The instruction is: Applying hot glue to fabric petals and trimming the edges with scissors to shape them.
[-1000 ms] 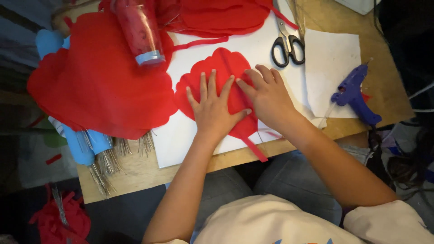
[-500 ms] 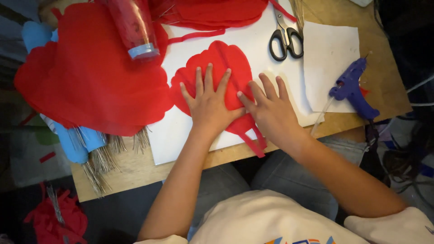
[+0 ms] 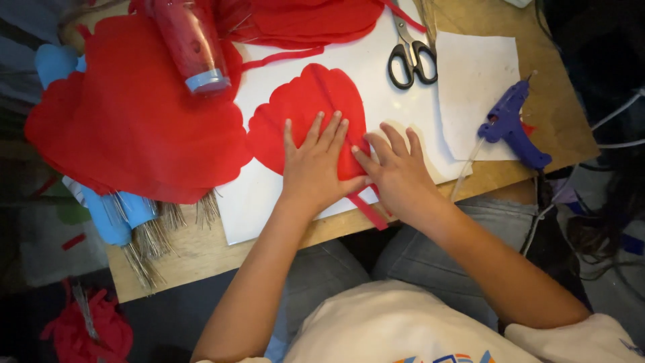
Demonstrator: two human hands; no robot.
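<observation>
The scalloped paper shape [image 3: 306,114] is plain red, lying on a white sheet [image 3: 376,81]. The large scalloped piece [image 3: 134,128] is the same red. The scissors [image 3: 410,50] have black handles and silver blades. The glue gun [image 3: 510,124] is blue. The bottle [image 3: 188,44] looks red with a pale blue cap, though blurred. The surface [image 3: 557,101] is tan wood.

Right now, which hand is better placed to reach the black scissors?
Probably the right hand: it lies nearer the scissors, with bare white sheet between. The left hand lies flat across the red scalloped piece.
</observation>
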